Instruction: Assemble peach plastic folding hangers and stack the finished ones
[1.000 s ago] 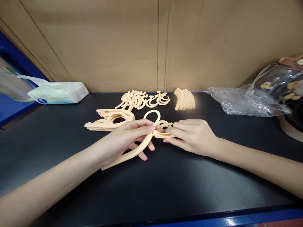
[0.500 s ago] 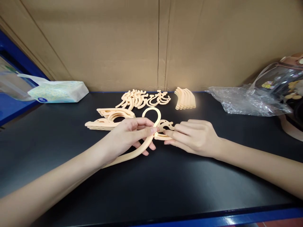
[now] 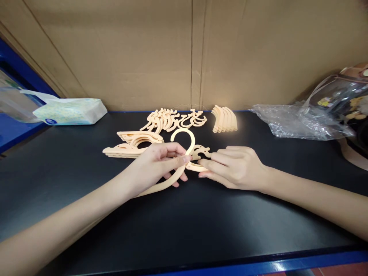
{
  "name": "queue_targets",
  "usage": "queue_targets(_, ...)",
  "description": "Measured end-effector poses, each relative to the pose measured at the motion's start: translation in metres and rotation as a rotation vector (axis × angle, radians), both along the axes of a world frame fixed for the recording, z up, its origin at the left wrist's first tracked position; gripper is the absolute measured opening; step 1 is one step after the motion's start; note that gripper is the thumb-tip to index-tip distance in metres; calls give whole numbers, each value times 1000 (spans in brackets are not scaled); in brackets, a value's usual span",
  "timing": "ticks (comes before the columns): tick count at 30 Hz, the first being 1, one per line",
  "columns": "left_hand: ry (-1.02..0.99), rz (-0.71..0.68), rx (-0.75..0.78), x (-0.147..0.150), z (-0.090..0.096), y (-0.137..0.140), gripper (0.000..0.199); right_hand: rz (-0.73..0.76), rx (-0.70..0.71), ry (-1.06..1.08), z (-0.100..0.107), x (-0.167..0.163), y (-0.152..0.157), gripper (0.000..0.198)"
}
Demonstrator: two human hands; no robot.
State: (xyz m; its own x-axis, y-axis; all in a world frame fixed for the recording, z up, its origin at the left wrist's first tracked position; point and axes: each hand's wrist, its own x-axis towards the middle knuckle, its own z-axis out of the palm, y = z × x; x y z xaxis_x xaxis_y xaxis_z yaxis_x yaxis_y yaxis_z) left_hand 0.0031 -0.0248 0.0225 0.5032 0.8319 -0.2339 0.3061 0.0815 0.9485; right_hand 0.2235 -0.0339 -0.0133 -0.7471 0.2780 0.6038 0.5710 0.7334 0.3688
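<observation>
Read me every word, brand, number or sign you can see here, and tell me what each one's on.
No text is legible.
Tissue pack: blue oval mark, too small and blurred to read.
Clear container at right: yellow decoration, no readable words.
Cream hook piece in the left hand: no lettering visible.

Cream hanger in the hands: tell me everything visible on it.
The cream hanger looks like smooth plastic with rounded edges. Its hook stands uppermost, curling over leftward to a free tip. A long curved arm slopes down-left, its far end hidden by the left hand, which pinches the hanger just below the hook. A shorter part extends right into the fingers of the right hand. The fingers partly cover the joint, so whether it's fastened can't be told.
</observation>
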Motion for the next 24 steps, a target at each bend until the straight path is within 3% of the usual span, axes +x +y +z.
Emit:
queue_targets(17, 103, 2, 82, 3, 0, -2, 26, 14, -41, -9, -2, 1, 2, 35)
queue_targets(24, 128, -27, 207, 3, 0, -3, 21, 26, -48, -20, -1, 1, 1, 35)
